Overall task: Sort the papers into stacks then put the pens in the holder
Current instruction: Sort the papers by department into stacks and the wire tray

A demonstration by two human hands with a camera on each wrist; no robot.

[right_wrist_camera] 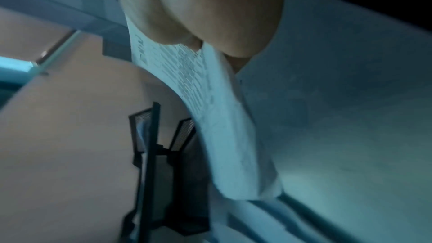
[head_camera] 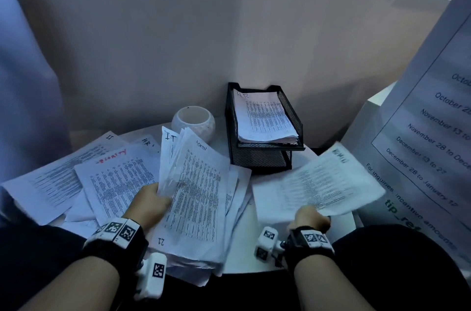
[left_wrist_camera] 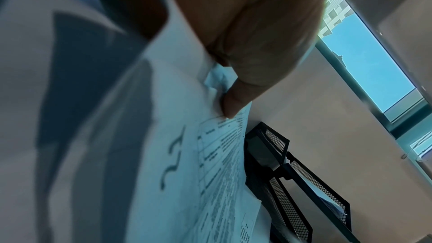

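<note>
Your left hand (head_camera: 150, 202), nearest the lens, has its fingers curled round the near edge of a fanned sheaf of papers (head_camera: 193, 183). The sheaf stands tilted up over the loose pile (head_camera: 107, 178) that lies left of the black mesh tray (head_camera: 265, 129). Your right hand (head_camera: 309, 217) pinches a single sheet (head_camera: 318, 183) by its near edge, in front of the tray and to its right. That sheet's long axis runs away from you and to the right, its far end blurred and lifted off the round table (head_camera: 242, 254). The tray's upper tier already holds a stack headed "HR". The right hand is the nearer to the tray. Behind the sheaf and just left of the tray stands the white holder (head_camera: 193, 123). No pens show.
</note>
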